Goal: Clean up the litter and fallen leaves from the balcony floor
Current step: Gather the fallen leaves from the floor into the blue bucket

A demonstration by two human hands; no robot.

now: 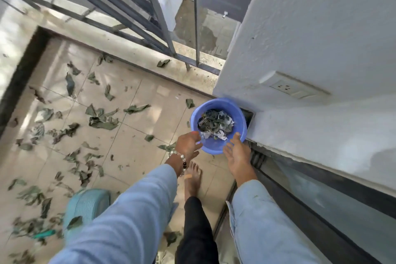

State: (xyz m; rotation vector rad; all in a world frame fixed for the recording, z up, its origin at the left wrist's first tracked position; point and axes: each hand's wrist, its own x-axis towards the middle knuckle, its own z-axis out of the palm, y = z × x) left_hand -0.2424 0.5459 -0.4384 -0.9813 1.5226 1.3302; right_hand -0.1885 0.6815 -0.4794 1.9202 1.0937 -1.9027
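A blue plastic tub [216,146] stands on the tiled balcony floor [137,141] against the white wall corner. It holds dark leaves and crumpled paper [216,124]. My left hand [188,142] is at the tub's near left rim, fingers curled beside it. My right hand [236,152] is at the near right rim, fingers spread, thumb touching the rim. Whether either hand grips the rim is unclear. Many dry green leaves [100,119] lie scattered over the tiles to the left.
A turquoise dustpan-like thing [85,206] lies at lower left among leaves. My bare foot [192,180] stands just behind the tub. A metal railing [137,28] runs along the far edge. A sliding-door track [300,188] and white wall [310,49] are on the right.
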